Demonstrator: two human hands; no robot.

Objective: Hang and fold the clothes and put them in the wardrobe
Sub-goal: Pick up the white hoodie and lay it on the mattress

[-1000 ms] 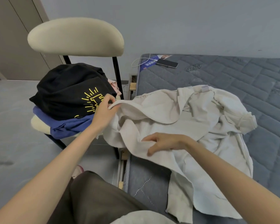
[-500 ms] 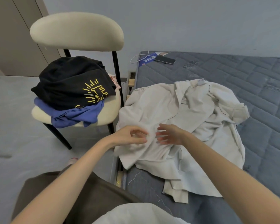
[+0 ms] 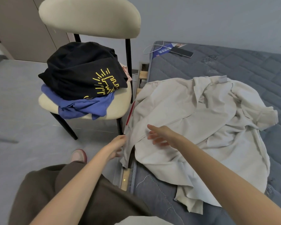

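Left hand (image 3: 118, 146) is pinching the edge of the rumpled cream shirt (image 3: 193, 114) on the grey quilted mattress (image 3: 234, 65); right hand (image 3: 159, 135) is hovering open and empty, probably to smooth it for folding.

A cream shirt (image 3: 193, 120) lies crumpled on the bed (image 3: 237, 62). The left hand (image 3: 117, 147) touches its near-left edge, and the right hand (image 3: 161, 135) is over it, fingers spread.

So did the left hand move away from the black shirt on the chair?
Yes. The left hand came down from beside the chair seat toward the person, to the cream shirt edge.
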